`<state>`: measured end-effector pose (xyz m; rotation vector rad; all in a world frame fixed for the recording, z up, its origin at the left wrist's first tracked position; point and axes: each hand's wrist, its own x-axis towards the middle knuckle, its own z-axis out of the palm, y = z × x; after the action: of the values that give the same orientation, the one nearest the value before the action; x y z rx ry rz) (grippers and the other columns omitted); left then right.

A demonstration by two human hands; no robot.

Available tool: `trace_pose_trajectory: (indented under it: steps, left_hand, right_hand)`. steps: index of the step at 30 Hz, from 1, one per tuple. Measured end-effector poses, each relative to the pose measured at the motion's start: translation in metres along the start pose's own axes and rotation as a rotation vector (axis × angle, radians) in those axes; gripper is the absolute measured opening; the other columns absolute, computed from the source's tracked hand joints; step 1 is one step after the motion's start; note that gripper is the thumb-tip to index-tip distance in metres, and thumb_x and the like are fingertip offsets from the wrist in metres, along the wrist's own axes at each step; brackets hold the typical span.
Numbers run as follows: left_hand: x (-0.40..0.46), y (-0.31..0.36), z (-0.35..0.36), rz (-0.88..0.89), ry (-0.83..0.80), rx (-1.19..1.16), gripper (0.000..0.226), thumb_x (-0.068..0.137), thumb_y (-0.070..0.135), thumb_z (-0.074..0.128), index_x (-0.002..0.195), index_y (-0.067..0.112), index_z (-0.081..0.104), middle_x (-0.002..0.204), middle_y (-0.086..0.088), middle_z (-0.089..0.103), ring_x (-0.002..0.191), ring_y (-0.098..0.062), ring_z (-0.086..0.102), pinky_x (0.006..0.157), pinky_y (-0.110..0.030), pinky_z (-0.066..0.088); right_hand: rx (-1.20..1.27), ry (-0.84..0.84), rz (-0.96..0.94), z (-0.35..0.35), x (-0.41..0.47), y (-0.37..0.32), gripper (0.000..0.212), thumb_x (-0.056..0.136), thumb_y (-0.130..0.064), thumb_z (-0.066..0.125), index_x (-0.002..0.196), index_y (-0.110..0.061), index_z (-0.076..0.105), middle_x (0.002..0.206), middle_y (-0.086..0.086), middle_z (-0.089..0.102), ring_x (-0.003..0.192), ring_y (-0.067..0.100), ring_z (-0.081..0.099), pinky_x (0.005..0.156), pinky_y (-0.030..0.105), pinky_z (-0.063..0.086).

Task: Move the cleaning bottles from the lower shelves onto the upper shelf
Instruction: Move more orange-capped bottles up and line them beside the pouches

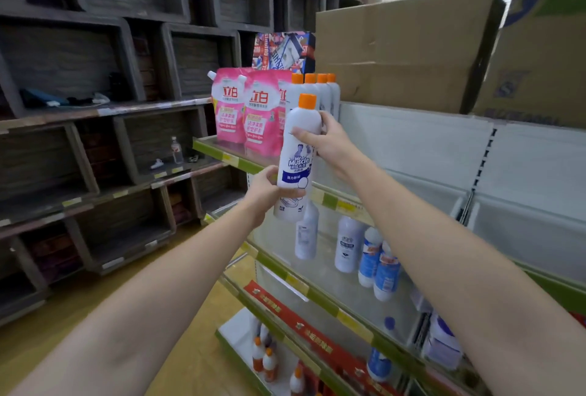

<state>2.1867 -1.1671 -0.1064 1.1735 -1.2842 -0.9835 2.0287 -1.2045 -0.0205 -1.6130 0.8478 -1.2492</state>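
a white orange-capped bottle (296, 157) is being carried up toward the upper shelf (236, 159), so the step in hand is judged to be the placing of one more bottle. it is held in the air just in front of the shelf's edge, its cap level with the row of orange-capped bottles (317, 91) already stood on that shelf, just behind it, and the pink pouches (245, 110) stand beside that row.

the bottle is gripped at both ends. the right hand (326, 141) is wrapped round its shoulder just under the cap, thumb across the front and fingers (325, 118) curled behind. the left hand (264, 194) is closed round its base, a thumb lying across the lower label.

the next move is judged to call for the base to be lifted over the shelf's edge and set down upright in front of the row, without the standing bottles being knocked. more bottles (348, 246) are seen on the shelf below, still to be moved.
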Motion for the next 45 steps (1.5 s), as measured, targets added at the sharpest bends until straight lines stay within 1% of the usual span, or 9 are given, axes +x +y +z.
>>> trace_pose_trajectory:
  steps: [4, 10, 13, 20, 24, 31, 36, 41, 45]
  left_hand:
    - [0.033, 0.015, -0.003, 0.071, -0.006, -0.1, 0.051, 0.065, 0.0, 0.089, 0.109, 0.01, 0.066, 0.101, -0.006, 0.078, 0.089, -0.024, 0.074, 0.066, -0.031, 0.057]
    - [0.082, 0.035, 0.003, 0.169, -0.112, -0.165, 0.041, 0.067, -0.005, 0.086, 0.1, 0.017, 0.072, 0.096, -0.003, 0.078, 0.084, -0.018, 0.074, 0.074, -0.032, 0.061]
    - [0.105, 0.043, 0.009, 0.19, -0.149, -0.186, 0.041, 0.068, -0.006, 0.085, 0.101, 0.014, 0.073, 0.093, -0.003, 0.077, 0.078, -0.016, 0.073, 0.067, -0.031, 0.06]
    - [0.157, 0.039, 0.034, 0.264, -0.304, -0.138, 0.039, 0.071, -0.002, 0.085, 0.104, 0.012, 0.07, 0.097, -0.008, 0.076, 0.075, -0.017, 0.071, 0.062, -0.03, 0.056]
    - [0.175, 0.02, 0.042, 0.287, -0.41, 0.006, 0.043, 0.076, 0.005, 0.085, 0.113, 0.01, 0.065, 0.096, -0.005, 0.075, 0.066, -0.005, 0.067, 0.057, -0.023, 0.052]
    - [0.204, -0.022, 0.05, 0.222, -0.523, -0.01, 0.049, 0.083, 0.014, 0.081, 0.125, 0.019, 0.055, 0.109, 0.0, 0.074, 0.094, -0.018, 0.07, 0.071, -0.029, 0.053]
    - [0.216, -0.031, 0.063, 0.262, -0.495, 0.035, 0.048, 0.087, 0.022, 0.078, 0.127, 0.024, 0.052, 0.115, 0.003, 0.072, 0.094, -0.01, 0.066, 0.076, -0.024, 0.051]
    - [0.232, -0.04, 0.078, 0.322, -0.449, 0.072, 0.058, 0.087, 0.027, 0.077, 0.138, 0.024, 0.05, 0.121, 0.007, 0.069, 0.106, -0.011, 0.066, 0.09, -0.03, 0.055]
    - [0.237, -0.039, 0.087, 0.322, -0.367, 0.129, 0.047, 0.09, 0.029, 0.074, 0.132, 0.023, 0.056, 0.114, 0.006, 0.071, 0.094, -0.006, 0.067, 0.086, -0.029, 0.057]
  right_hand:
    - [0.019, 0.095, -0.044, 0.0, 0.025, -0.02, 0.046, 0.085, -0.019, 0.08, 0.123, -0.018, 0.053, 0.113, 0.008, 0.07, 0.097, 0.023, 0.073, 0.077, 0.039, 0.062]
    - [-0.043, 0.316, -0.121, -0.007, 0.055, -0.037, 0.054, 0.078, -0.023, 0.086, 0.122, -0.015, 0.056, 0.115, 0.009, 0.068, 0.095, 0.026, 0.073, 0.068, 0.034, 0.058]
    - [-0.072, 0.369, -0.157, -0.009, 0.066, -0.046, 0.053, 0.079, -0.02, 0.085, 0.124, -0.015, 0.056, 0.112, 0.01, 0.07, 0.091, 0.023, 0.073, 0.065, 0.03, 0.058]
    - [-0.226, 0.544, -0.173, -0.022, 0.088, -0.043, 0.051, 0.077, -0.024, 0.087, 0.12, -0.021, 0.059, 0.109, 0.005, 0.072, 0.092, 0.022, 0.073, 0.076, 0.04, 0.063]
    - [-0.267, 0.653, -0.104, -0.034, 0.096, -0.018, 0.046, 0.077, -0.022, 0.086, 0.116, -0.021, 0.06, 0.108, 0.004, 0.07, 0.093, 0.023, 0.072, 0.077, 0.04, 0.063]
    - [-0.374, 0.667, 0.04, -0.045, 0.12, 0.038, 0.041, 0.08, -0.033, 0.082, 0.112, -0.017, 0.062, 0.107, 0.003, 0.073, 0.092, 0.021, 0.072, 0.084, 0.047, 0.06]
    - [-0.369, 0.639, 0.072, -0.058, 0.127, 0.058, 0.028, 0.08, -0.036, 0.081, 0.099, -0.029, 0.061, 0.102, 0.002, 0.075, 0.09, 0.022, 0.074, 0.085, 0.05, 0.06]
    - [-0.468, 0.615, 0.122, -0.068, 0.122, 0.091, 0.03, 0.086, -0.034, 0.078, 0.109, -0.027, 0.061, 0.101, -0.003, 0.072, 0.093, 0.019, 0.071, 0.088, 0.045, 0.058]
    - [-0.566, 0.589, 0.195, -0.078, 0.128, 0.109, 0.037, 0.086, -0.029, 0.077, 0.117, -0.022, 0.059, 0.105, -0.002, 0.069, 0.096, 0.021, 0.069, 0.088, 0.045, 0.057]
